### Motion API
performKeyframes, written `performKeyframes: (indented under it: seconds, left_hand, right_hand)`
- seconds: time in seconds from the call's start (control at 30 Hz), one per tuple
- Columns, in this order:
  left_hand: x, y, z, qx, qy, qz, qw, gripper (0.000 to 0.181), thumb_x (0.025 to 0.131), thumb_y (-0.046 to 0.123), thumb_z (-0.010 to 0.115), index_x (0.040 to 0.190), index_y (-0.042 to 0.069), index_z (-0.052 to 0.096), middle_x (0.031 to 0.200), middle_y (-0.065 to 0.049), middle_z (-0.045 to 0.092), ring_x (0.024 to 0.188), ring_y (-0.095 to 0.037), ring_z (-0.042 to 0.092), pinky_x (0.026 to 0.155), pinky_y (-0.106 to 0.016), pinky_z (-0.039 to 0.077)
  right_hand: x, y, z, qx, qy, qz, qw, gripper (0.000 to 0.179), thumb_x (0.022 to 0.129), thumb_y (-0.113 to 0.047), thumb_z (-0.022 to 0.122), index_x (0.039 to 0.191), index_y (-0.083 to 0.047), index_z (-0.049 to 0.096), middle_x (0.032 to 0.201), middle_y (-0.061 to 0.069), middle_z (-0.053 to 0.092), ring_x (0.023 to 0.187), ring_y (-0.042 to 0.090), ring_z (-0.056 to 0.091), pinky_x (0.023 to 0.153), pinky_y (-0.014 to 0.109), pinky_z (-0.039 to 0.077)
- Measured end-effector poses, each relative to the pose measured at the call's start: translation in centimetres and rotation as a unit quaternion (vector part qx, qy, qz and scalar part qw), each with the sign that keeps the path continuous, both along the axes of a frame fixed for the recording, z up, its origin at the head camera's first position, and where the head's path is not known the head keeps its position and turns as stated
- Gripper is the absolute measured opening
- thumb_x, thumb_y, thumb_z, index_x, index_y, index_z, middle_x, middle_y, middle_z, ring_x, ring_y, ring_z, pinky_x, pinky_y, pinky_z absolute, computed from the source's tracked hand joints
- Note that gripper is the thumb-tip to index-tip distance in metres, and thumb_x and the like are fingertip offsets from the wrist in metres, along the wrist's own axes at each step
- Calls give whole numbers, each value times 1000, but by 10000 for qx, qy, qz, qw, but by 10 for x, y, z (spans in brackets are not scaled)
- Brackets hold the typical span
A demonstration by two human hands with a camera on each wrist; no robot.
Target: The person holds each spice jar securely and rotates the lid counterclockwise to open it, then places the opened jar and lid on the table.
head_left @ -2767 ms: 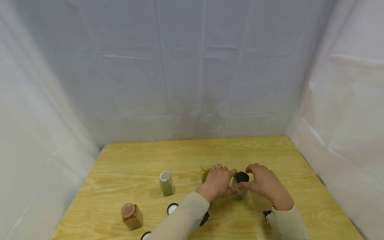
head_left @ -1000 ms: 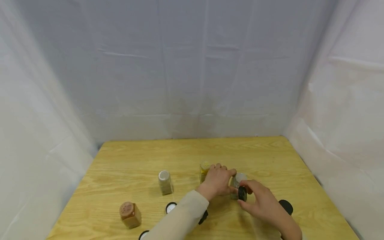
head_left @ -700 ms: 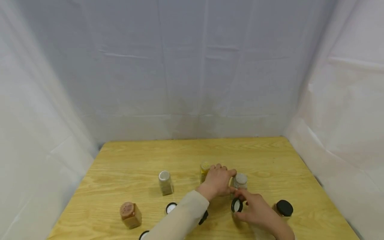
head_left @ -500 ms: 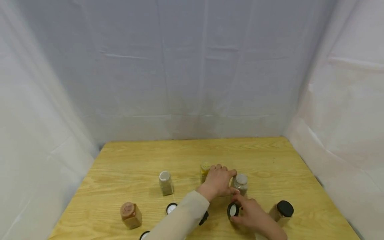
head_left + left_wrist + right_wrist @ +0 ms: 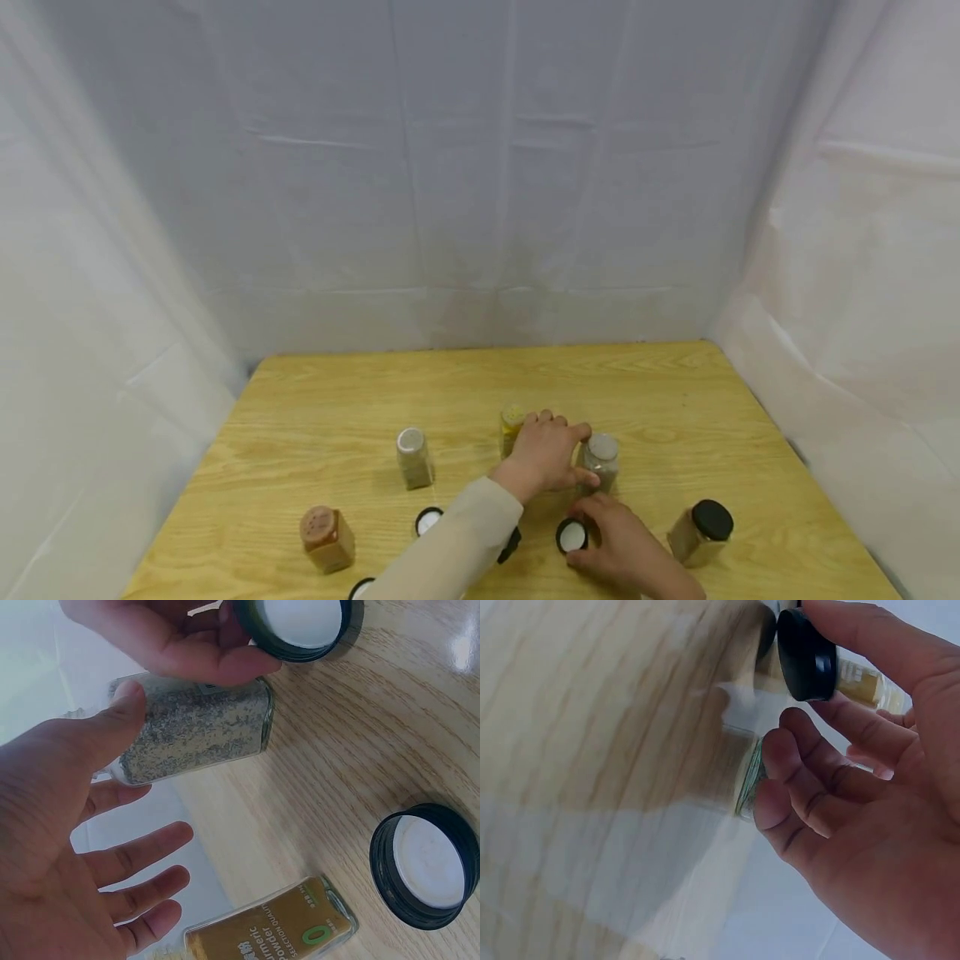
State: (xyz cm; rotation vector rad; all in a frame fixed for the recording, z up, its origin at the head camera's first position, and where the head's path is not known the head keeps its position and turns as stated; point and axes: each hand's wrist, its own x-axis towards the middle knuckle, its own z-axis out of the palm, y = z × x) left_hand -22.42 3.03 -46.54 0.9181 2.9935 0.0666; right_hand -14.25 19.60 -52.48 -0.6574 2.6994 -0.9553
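A glass spice jar point(image 5: 602, 454) with grey speckled contents point(image 5: 206, 724) stands uncapped on the table. My left hand point(image 5: 550, 454) holds it near its top between thumb and index finger, the other fingers spread. My right hand point(image 5: 621, 546) pinches a black lid point(image 5: 572, 537) between thumb and fingers, in front of the jar. The lid's white inside faces up, and it is at or just above the tabletop. In the right wrist view the lid's black outside point(image 5: 806, 656) shows at the fingertips. The turmeric jar point(image 5: 274, 926) stands beside my left hand, partly hidden by it in the head view.
A brown capped jar point(image 5: 701, 532) with a black lid stands to the right. Uncapped jars, one pale point(image 5: 415, 458) and one orange-brown point(image 5: 328, 539), stand to the left. Loose black lids point(image 5: 429, 521) lie near the left forearm. White sheets point(image 5: 480, 183) surround the table.
The black lid has come off the speckled jar. My right hand has carried it toward the table's front and left, turning its white inside up. The left hand has stayed at the jar.
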Motion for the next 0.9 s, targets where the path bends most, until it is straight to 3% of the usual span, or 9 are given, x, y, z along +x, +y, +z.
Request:
performKeyframes:
  seconds: [0.3, 0.47, 0.67, 0.8, 0.9]
  left_hand:
    - [0, 0, 0, 33, 76, -30, 10000, 61, 88, 71, 72, 135, 34, 64, 122, 1, 72, 112, -22, 63, 93, -37, 47]
    - [0, 1, -1, 41, 109, 1, 9999, 63, 89, 71, 70, 139, 34, 63, 125, 1, 71, 117, -22, 62, 98, -39, 47]
    - [6, 2, -1, -23, 204, 10, 9998, 75, 89, 71, 71, 151, 33, 56, 132, 0, 69, 123, -22, 61, 104, -41, 48]
    - [9, 3, 7, 129, 351, -155, 9992, 85, 88, 72, 72, 159, 34, 47, 135, 0, 66, 127, -22, 59, 103, -41, 47]
    - [9, 6, 15, 248, 601, -463, 9968, 83, 89, 72, 70, 159, 35, 47, 140, 1, 64, 133, -21, 57, 104, -41, 46]
  right_hand:
    - [1, 1, -3, 95, -48, -42, 9999, 47, 85, -37, 88, 121, -11, 71, 116, 3, 66, 102, 19, 64, 84, 36, 54]
    - [2, 1, 4, 332, 75, -192, 9992, 49, 83, -37, 90, 120, -10, 71, 114, 3, 66, 98, 18, 64, 81, 36, 54]
    - [15, 7, 36, 345, 159, -593, 9975, 47, 85, -38, 89, 119, -12, 71, 112, 4, 67, 95, 20, 66, 73, 30, 53]
    - [24, 17, 65, 363, 708, -984, 9920, 39, 90, -41, 84, 117, -16, 72, 107, -3, 66, 88, 10, 60, 69, 24, 49]
    - [28, 28, 80, 694, 1234, -1412, 9798, 34, 91, -39, 83, 115, -17, 74, 105, -6, 65, 87, 7, 57, 71, 28, 50]
